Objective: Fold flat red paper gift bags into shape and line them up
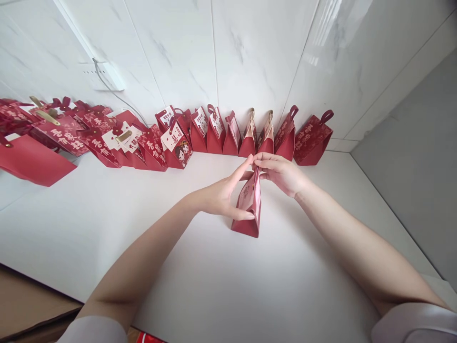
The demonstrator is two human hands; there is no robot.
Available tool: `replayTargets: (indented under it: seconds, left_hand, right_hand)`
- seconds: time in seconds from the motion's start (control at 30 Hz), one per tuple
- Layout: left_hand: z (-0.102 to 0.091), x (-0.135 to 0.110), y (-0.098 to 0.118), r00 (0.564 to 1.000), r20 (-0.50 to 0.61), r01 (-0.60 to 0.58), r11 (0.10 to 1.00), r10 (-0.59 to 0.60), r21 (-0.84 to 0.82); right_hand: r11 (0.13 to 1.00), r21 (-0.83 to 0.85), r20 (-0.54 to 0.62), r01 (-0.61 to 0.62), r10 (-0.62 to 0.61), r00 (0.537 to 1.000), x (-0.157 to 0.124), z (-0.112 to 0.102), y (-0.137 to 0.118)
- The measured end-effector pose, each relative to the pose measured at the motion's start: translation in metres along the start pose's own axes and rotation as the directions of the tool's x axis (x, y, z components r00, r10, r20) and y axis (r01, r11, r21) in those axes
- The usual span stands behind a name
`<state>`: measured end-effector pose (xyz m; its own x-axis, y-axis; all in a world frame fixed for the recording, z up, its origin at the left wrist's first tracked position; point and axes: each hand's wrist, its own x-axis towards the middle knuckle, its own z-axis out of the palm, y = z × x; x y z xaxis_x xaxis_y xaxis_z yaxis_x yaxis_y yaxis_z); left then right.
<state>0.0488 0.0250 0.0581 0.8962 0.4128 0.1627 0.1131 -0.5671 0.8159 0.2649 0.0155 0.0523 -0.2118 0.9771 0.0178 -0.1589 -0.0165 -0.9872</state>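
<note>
A small red paper gift box (249,209) with a pink printed side stands upright on the white counter (200,276) in front of me. My left hand (223,193) grips its left side, thumb low on the face and fingers reaching up to the top edge. My right hand (280,172) pinches the top flap of the same box from the right, fingers pressed together. Both hands meet at the box's peak.
A row of several closed red gift boxes (228,133) with loop handles lines the marble wall (250,52). More red boxes and bags (71,131) lie piled at the left. A white socket with a cable (107,76) is on the wall. A grey wall (414,157) stands at the right.
</note>
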Motion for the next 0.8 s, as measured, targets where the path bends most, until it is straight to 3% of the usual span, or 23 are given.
replayTargets:
  seconds: [0.2, 0.27, 0.37, 0.47, 0.6, 0.8]
  left_hand:
    - [-0.040, -0.012, 0.019, 0.983, 0.135, 0.130, 0.991, -0.127, -0.013]
    - [-0.052, -0.017, 0.027, 0.974, 0.082, 0.211, 0.977, -0.213, 0.028]
    - [-0.063, -0.025, 0.035, 0.951, -0.120, 0.301, 0.944, -0.286, 0.133]
    - [-0.063, -0.027, 0.042, 0.917, -0.311, 0.319, 0.927, -0.250, 0.196]
    - [-0.049, -0.022, 0.048, 0.875, -0.436, 0.365, 0.879, -0.210, 0.308]
    - [-0.040, -0.017, 0.040, 0.861, -0.451, 0.409, 0.846, -0.234, 0.342]
  right_hand:
    - [1.000, 0.002, 0.021, -0.013, 0.013, 1.000, 0.000, 0.006, 0.002]
    - [1.000, -0.013, 0.026, -0.002, 0.003, 1.000, 0.000, 0.005, 0.003]
    - [0.994, -0.080, 0.032, 0.074, -0.072, 0.997, 0.000, 0.002, 0.004]
    - [0.953, -0.184, 0.060, 0.240, -0.233, 0.971, -0.003, 0.004, 0.005]
    - [0.867, -0.253, 0.086, 0.430, -0.423, 0.902, -0.008, 0.009, 0.007]
    - [0.889, -0.191, 0.011, 0.416, -0.421, 0.907, -0.003, 0.013, 0.026]
